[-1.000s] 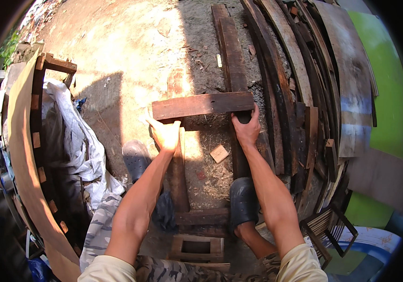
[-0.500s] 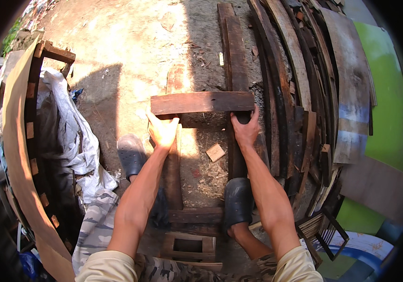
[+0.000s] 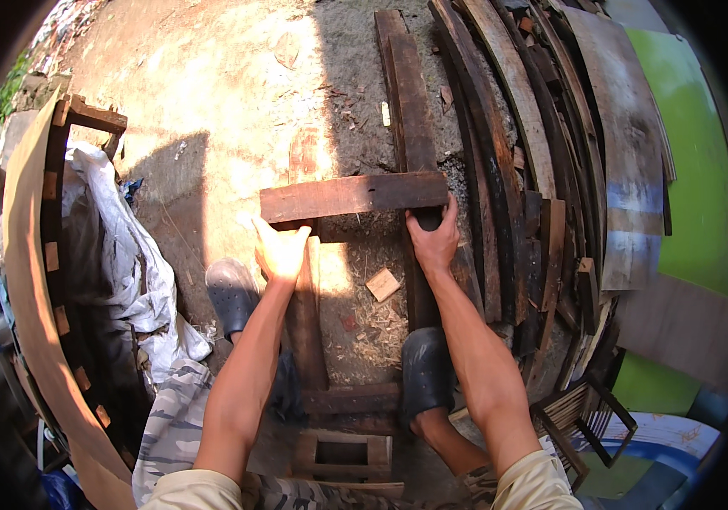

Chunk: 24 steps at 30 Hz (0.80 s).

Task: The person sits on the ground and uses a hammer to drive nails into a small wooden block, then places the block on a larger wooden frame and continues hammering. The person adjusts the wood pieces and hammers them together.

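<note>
A short dark-brown wooden plank lies crosswise over two long lengths of timber. My left hand grips its left end from the near side, thumb and fingers spread along the edge. At the other end, my right hand is closed round the plank's lower right corner. Below my left hand runs the left timber; the right timber extends far beyond the plank. How far my fingers reach under the plank is hidden.
A small pale wood block and shavings lie between the timbers. My feet in dark clogs flank them. Long planks are stacked on the right beside a green panel. To the left are a white sheet and a wooden frame.
The view has shifted slightly. The plank now slants a little, its left end nearer to me than its right, and both hands have kept their hold.
</note>
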Each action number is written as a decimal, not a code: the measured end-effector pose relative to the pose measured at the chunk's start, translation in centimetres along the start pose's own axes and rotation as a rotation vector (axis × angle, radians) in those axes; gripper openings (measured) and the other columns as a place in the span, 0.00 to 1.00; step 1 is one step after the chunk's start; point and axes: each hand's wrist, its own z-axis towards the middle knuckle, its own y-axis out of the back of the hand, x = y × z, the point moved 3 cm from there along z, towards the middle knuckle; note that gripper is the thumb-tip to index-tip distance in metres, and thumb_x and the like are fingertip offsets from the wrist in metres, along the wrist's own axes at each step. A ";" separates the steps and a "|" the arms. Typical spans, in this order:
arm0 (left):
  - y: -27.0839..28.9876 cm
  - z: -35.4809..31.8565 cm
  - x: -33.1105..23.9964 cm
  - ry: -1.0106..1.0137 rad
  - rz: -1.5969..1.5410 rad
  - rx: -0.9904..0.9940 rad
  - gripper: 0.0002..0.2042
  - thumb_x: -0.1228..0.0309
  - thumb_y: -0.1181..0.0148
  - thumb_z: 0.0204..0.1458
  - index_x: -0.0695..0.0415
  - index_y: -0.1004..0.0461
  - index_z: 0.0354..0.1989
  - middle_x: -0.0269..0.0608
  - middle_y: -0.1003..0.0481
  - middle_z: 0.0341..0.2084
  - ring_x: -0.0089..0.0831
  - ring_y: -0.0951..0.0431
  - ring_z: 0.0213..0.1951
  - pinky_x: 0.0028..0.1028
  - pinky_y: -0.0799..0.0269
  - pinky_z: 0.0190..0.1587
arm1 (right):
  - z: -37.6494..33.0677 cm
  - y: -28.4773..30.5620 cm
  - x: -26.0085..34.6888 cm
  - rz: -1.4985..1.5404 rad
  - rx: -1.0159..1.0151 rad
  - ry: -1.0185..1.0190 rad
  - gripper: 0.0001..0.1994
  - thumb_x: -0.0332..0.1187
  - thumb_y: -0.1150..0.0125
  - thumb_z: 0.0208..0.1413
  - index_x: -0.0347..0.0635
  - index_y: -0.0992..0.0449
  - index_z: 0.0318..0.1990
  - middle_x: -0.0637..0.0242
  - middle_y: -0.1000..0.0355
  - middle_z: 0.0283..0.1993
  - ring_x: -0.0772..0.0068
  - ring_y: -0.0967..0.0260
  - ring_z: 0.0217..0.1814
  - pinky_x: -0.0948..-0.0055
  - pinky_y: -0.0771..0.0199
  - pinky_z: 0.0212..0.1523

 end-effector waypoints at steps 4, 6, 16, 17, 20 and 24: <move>1.6 1.8 0.1 -0.084 -0.307 0.276 0.54 0.53 0.21 0.41 0.72 0.50 0.69 0.54 0.18 0.35 0.39 0.18 0.41 0.36 0.24 0.48 | 0.0 -0.1 0.0 0.013 0.018 -0.014 0.41 0.37 0.27 0.49 0.37 0.42 0.68 0.45 0.26 0.58 0.48 0.25 0.59 0.60 0.25 0.55; 2.6 3.4 -0.4 -0.217 -0.329 0.282 0.46 0.47 0.25 0.45 0.74 0.37 0.60 0.52 0.17 0.32 0.35 0.17 0.39 0.35 0.23 0.45 | 0.0 -0.1 -0.2 0.011 0.024 -0.025 0.42 0.36 0.27 0.49 0.37 0.43 0.69 0.44 0.26 0.58 0.47 0.26 0.60 0.60 0.25 0.56; 4.2 5.6 -3.9 -0.257 0.052 0.165 0.27 0.51 0.30 0.49 0.69 0.21 0.38 0.57 0.20 0.33 0.37 0.20 0.37 0.37 0.25 0.44 | 0.2 0.1 -1.9 0.124 0.022 -0.074 0.34 0.49 0.38 0.62 0.31 0.36 0.65 0.41 0.27 0.57 0.45 0.26 0.60 0.59 0.27 0.57; 4.0 5.9 -4.0 -0.440 0.089 0.009 0.25 0.54 0.31 0.50 0.68 0.22 0.43 0.59 0.20 0.39 0.40 0.20 0.43 0.37 0.26 0.49 | 0.2 -0.1 -1.6 0.116 0.015 -0.104 0.33 0.50 0.39 0.63 0.31 0.35 0.65 0.41 0.26 0.57 0.46 0.26 0.60 0.59 0.27 0.57; 3.5 6.0 -6.1 -0.785 0.112 0.032 0.24 0.64 0.36 0.52 0.62 0.27 0.56 0.60 0.25 0.53 0.46 0.24 0.56 0.39 0.31 0.61 | 0.3 -0.1 -1.3 0.117 -0.015 -0.116 0.32 0.50 0.40 0.64 0.30 0.33 0.63 0.42 0.25 0.55 0.47 0.26 0.60 0.59 0.27 0.57; 2.6 5.0 -9.5 -0.786 0.170 0.622 0.26 0.71 0.42 0.53 0.55 0.31 0.64 0.55 0.24 0.55 0.48 0.28 0.61 0.41 0.36 0.65 | 0.4 0.1 -1.0 0.159 -0.029 -0.109 0.31 0.50 0.40 0.64 0.30 0.32 0.61 0.43 0.24 0.54 0.49 0.25 0.59 0.60 0.27 0.56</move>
